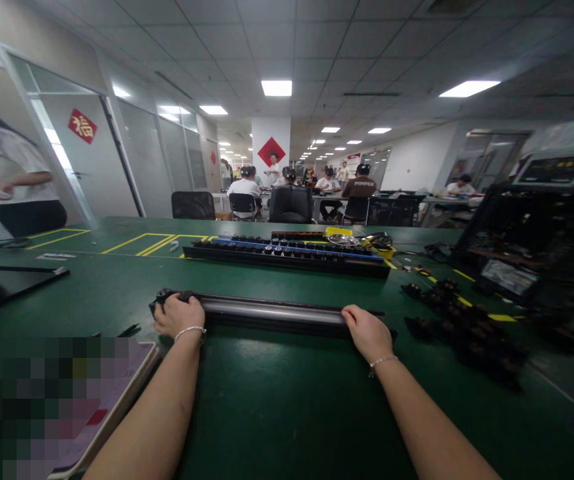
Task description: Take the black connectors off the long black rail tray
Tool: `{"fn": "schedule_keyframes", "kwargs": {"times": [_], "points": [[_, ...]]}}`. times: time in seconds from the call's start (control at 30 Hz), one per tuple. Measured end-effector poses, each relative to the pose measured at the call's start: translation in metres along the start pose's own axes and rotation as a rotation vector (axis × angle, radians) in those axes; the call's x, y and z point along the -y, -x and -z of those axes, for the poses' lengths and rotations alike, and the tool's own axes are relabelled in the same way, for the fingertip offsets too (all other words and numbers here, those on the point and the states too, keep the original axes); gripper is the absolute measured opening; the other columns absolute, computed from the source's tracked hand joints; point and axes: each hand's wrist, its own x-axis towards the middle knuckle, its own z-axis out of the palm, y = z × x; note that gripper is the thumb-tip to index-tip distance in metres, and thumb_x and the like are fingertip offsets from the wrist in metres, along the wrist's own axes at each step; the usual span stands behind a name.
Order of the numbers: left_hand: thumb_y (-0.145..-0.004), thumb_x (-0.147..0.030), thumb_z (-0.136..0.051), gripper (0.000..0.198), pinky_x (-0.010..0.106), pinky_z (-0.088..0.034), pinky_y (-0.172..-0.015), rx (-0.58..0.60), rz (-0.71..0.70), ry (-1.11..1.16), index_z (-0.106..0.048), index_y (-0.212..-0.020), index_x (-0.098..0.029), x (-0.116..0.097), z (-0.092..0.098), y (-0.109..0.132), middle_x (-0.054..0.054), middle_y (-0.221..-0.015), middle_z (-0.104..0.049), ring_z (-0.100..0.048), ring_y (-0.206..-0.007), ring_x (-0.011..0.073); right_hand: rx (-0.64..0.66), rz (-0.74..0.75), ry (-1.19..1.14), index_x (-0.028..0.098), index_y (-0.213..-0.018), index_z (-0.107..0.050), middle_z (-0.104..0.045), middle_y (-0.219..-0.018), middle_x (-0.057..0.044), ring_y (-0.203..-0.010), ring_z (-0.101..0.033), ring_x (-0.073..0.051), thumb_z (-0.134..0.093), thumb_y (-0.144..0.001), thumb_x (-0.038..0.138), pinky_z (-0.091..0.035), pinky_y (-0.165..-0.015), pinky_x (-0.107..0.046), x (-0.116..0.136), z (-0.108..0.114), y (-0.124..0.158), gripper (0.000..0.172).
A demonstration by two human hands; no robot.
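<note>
A long black metal channel (271, 315) with a grey inner face lies crosswise on the green table in front of me. My left hand (181, 316) is closed over its left end, fingers bent around the edge. Small black parts (167, 295) show at that end, partly covered by the fingers. At the other end, my right hand (368, 331) grips the channel's side, thumb and fingers pressed together. Farther back lies a similar long black strip (287, 259), with a row of small black parts and a blue line along it.
Loose black parts (467, 327) lie heaped at the right, near a dark open-fronted case (531, 247). A pale-rimmed tray (141, 373), partly pixelated, sits at lower left. Beyond are cables (377, 240) and a black flat panel (11, 287). A person (14, 167) stands at far left.
</note>
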Motion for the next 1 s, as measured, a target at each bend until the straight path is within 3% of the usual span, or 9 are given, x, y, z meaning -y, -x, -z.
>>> {"fn": "schedule_keyframes", "kwargs": {"times": [0.5,1.0], "points": [[-0.071,-0.037,-0.055,0.036,0.042,-0.036,-0.092,0.131,-0.137,-0.048,-0.059,-0.101,-0.016,-0.011,0.015,0.008,0.014,-0.105,-0.064,-0.052,-0.108,0.0294,-0.042,0.0,-0.012,0.024,-0.093,-0.062,-0.067,-0.091,-0.004,-0.079,-0.061,-0.017,-0.029,-0.091,0.037,-0.039,-0.067,-0.027,0.001,-0.001,0.001,0.035],[-0.067,-0.044,-0.053,0.036,0.044,-0.027,-0.101,0.194,-0.209,-0.092,-0.061,-0.093,-0.019,-0.014,0.007,0.015,0.011,-0.096,-0.067,-0.057,-0.101,0.028,-0.056,0.004,0.022,0.024,-0.094,-0.063,-0.068,-0.09,-0.004,-0.08,-0.061,-0.018,-0.031,-0.09,0.036,-0.036,-0.065,-0.028,-0.001,-0.003,-0.001,0.035]]}}
